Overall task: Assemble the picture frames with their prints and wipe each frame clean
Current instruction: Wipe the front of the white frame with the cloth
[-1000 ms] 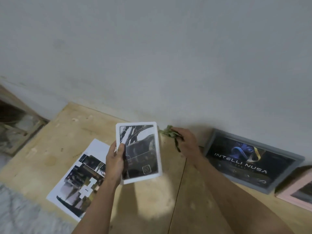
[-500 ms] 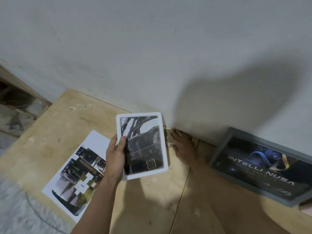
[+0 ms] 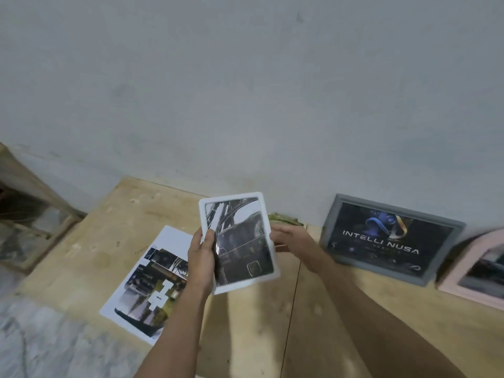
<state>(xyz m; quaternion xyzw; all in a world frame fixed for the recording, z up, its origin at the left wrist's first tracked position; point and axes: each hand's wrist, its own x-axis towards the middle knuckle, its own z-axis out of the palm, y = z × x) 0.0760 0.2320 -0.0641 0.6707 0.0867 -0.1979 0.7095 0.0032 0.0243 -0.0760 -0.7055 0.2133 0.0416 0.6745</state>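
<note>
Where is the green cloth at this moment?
In the head view, the green cloth lies on the wooden board at the foot of the wall, just behind the right hand, between the white frame and the grey frame.

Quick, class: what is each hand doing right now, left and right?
Left hand: grip closed on the white frame, thumb on its front.
Right hand: fingers straight at the frame's right edge, open; no cloth held.
</note>
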